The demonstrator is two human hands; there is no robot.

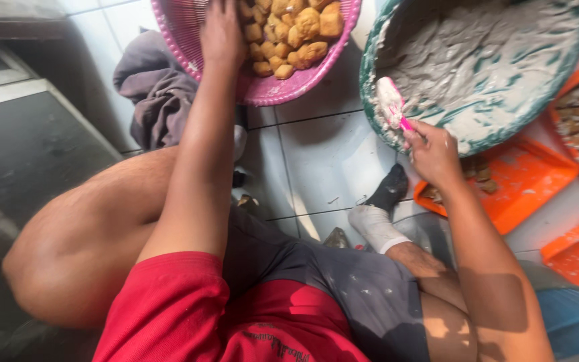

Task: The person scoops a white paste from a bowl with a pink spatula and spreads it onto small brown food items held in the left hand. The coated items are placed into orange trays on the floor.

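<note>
My left hand (221, 30) reaches into a pink plastic basket (182, 40) full of golden fried tofu puffs (296, 30); its fingers rest among the pieces, and whether they grip one is hidden. My right hand (431, 151) is shut on a pink-handled spatula (393, 104) smeared with pale paste, held at the near rim of a large green basin (504, 127). The basin holds a grey-white paste (477, 53).
I sit on a white tiled floor (330, 161), knees apart, one foot in a dark and white sock (380, 208). Orange trays (524, 181) with filled pieces lie right. A grey cloth (155, 94) lies left of the basket. A dark step (21, 134) is far left.
</note>
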